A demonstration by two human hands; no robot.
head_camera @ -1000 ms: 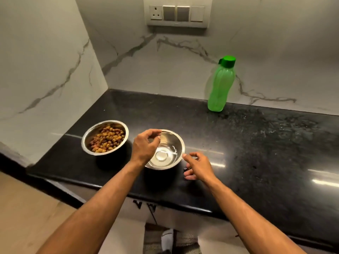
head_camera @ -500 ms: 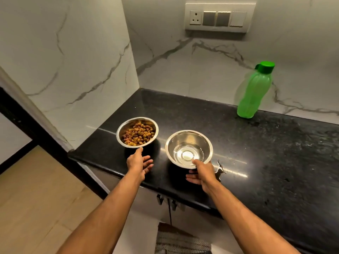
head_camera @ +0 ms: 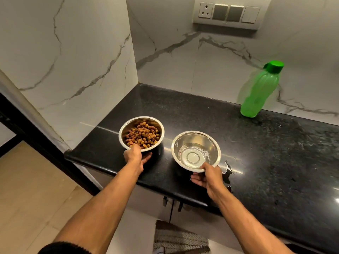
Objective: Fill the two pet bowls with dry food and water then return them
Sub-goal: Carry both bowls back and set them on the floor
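Note:
Two steel bowls stand on the black countertop [head_camera: 256,153] near its left front corner. The left bowl [head_camera: 122,132] holds brown dry food [head_camera: 142,134]. My left hand [head_camera: 134,156] grips its near rim, thumb on top and fingers under. The right bowl [head_camera: 211,142] holds a little clear water. My right hand [head_camera: 205,176] pinches that bowl's near rim, and the bowl looks slightly raised and tilted toward me.
A green water bottle [head_camera: 258,92] with its cap on stands against the marble back wall. A small water spill [head_camera: 229,166] lies right of the water bowl. A marble side wall closes the counter's left end. A switch panel [head_camera: 229,12] is on the wall; a mat [head_camera: 179,237] lies on the floor.
My left hand left the water bowl, moved to the food bowl and took its rim. My right hand closed on the water bowl's rim. The camera view shifted left and pulled back.

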